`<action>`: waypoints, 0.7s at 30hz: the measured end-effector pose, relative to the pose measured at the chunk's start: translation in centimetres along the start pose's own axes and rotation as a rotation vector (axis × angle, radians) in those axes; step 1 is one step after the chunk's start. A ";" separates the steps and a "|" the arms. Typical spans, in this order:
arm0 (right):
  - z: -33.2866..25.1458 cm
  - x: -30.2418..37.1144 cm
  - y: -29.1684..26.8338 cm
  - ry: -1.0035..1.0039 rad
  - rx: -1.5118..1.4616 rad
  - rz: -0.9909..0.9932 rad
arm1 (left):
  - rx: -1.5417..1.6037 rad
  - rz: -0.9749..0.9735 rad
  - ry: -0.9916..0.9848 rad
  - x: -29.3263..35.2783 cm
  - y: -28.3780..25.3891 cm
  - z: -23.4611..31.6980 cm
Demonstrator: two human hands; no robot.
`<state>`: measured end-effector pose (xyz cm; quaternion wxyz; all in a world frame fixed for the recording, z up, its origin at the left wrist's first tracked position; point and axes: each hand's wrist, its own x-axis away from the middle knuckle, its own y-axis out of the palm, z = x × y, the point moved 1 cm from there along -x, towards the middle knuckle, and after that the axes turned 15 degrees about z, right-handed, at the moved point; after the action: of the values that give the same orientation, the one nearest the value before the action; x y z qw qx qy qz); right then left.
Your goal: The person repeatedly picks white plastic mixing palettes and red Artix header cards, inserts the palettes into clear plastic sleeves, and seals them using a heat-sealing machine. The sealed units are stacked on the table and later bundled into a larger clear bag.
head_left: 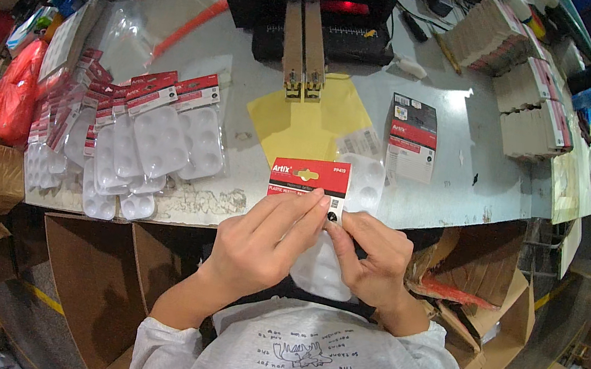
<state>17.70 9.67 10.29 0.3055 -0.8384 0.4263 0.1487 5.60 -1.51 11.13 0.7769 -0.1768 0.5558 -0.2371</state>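
Observation:
A white plastic paint palette (pixel 320 270) in a clear bag with a red, black and white header card (pixel 309 174) is held over the table's near edge. My left hand (pixel 265 230) lies across the card's front, its fingers pressed together near the lower right part. With thumb and bent fingers, my right hand (pixel 375 255) grips the card's lower right corner. The palette hangs below, partly hidden by both hands. Just beyond on the table lies another white palette (pixel 367 180) in a clear bag. A separate folded header card (pixel 411 142) rests to its right.
A black stapling machine (pixel 313 2) with two metal arms stands at the back over a yellow sheet (pixel 305 120). Packaged palettes (pixel 160 140) pile up at left. Stacks of cards (pixel 528 105) stand at right. Open cardboard boxes (pixel 90 283) sit below the table edge.

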 end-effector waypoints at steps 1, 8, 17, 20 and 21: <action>-0.1 0.0 0.0 -0.004 0.004 -0.006 | -0.006 0.036 0.026 0.0 0.3 -0.2; -0.3 0.4 0.8 0.173 -0.052 0.111 | 0.145 0.295 -0.351 1.5 2.7 -0.2; 0.6 1.0 1.6 0.080 0.030 0.227 | 0.349 0.319 -0.710 2.2 4.1 0.7; 0.8 1.0 0.9 -0.032 0.187 0.272 | -0.023 0.151 -0.070 1.1 3.7 0.0; 1.0 1.0 0.4 -0.056 0.268 0.272 | -0.061 0.089 0.037 0.8 3.6 -0.5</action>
<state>18.03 9.52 8.85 0.4031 -0.7204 0.5430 0.1540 5.95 0.99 8.46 0.7705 -0.1712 0.5844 -0.1884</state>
